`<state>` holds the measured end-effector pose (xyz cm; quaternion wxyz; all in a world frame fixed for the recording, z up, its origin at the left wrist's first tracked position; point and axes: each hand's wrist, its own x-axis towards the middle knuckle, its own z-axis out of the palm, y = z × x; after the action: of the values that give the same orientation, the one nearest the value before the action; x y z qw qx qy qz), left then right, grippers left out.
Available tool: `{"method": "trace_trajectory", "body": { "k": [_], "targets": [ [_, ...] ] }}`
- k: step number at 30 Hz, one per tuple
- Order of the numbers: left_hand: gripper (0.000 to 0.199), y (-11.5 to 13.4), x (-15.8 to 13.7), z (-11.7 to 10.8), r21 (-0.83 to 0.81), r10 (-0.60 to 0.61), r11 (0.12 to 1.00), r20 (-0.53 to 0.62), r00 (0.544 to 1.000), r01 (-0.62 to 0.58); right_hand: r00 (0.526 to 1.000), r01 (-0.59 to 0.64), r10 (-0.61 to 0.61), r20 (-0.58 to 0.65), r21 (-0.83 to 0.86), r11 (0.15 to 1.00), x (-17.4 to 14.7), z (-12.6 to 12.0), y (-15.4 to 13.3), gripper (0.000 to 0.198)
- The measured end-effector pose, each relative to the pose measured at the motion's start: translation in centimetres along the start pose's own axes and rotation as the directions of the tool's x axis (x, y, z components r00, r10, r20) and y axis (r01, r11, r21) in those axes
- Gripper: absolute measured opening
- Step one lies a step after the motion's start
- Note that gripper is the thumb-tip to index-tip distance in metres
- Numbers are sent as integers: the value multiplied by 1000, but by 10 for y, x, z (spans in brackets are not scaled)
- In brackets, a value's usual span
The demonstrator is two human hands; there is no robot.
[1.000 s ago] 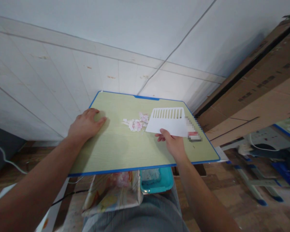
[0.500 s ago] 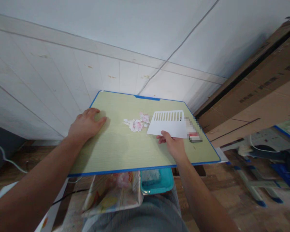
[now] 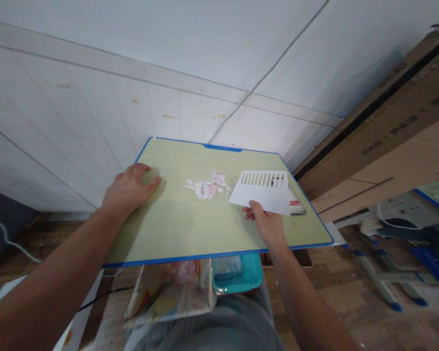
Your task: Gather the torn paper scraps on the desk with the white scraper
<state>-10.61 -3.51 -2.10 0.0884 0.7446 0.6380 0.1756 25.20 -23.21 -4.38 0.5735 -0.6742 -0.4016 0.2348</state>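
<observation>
Currently our left hand [image 3: 129, 189] lies open at the tabletop's [image 3: 175, 229] left edge, our right hand [image 3: 266, 222] pinches the slotted sheet [image 3: 261, 195] nearer the right edge, and a brusque leftward push could scatter pale scraps [image 3: 207, 188] between.

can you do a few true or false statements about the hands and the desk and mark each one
1. The right hand holds a white slotted sheet. True.
2. The left hand is inside a tub. False: it rests at the left edge of the desk.
3. Paper scraps lie on the desk between the hands. True.
4. The desk's border is red. False: it is blue.
</observation>
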Motion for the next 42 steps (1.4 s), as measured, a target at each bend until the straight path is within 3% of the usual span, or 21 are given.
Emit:
{"method": "trace_trajectory", "body": {
  "k": [7,13,21,25,29,35,42],
  "targets": [
    [82,0,1,-2,33,30,999,20,999,-31,1000,9,-9,4,-8,1000,-5,0,-2,46],
    [78,-2,2,0,39,20,999,13,1000,-21,999,-7,10,-30,92,996,-6,3,-6,44],
    [75,-4,3,2,26,40,999,-4,999,-40,968,-3,-6,252,33,999,-14,9,-17,48],
    [73,-7,5,4,23,20,1000,-2,1000,-20,947,13,0,320,-38,999,-12,11,-23,48],
    [73,-7,5,6,2,28,1000,-15,999,-28,957,-1,17,288,-55,998,-12,4,-27,44],
    [71,-7,4,6,-52,27,998,-34,999,-29,977,-53,38,209,62,997,-13,-7,-25,36],
    [77,-2,2,0,-2,16,1000,16,1000,-16,975,-42,29,219,52,998,-17,-15,-23,37]
  ]
}}
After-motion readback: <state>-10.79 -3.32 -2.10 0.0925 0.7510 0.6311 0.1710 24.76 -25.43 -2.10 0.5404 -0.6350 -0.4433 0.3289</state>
